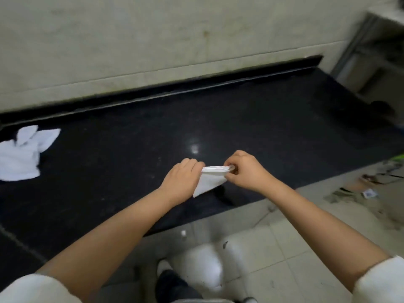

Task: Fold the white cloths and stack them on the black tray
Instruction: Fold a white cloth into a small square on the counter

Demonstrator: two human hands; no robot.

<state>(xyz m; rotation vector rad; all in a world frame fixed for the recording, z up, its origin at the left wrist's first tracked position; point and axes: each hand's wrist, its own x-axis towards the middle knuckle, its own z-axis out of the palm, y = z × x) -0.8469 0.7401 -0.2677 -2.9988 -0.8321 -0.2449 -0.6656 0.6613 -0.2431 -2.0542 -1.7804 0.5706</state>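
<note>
Pinching folded white cloth (211, 179) at both ends: left hand (182, 182) fingers, right hand (244, 171) fingers. Cloth above worktop (262, 119) front edge, long axis left-right. Unfolded cloths (20, 156) far left; nearer left hand. Tray unseen.
</note>
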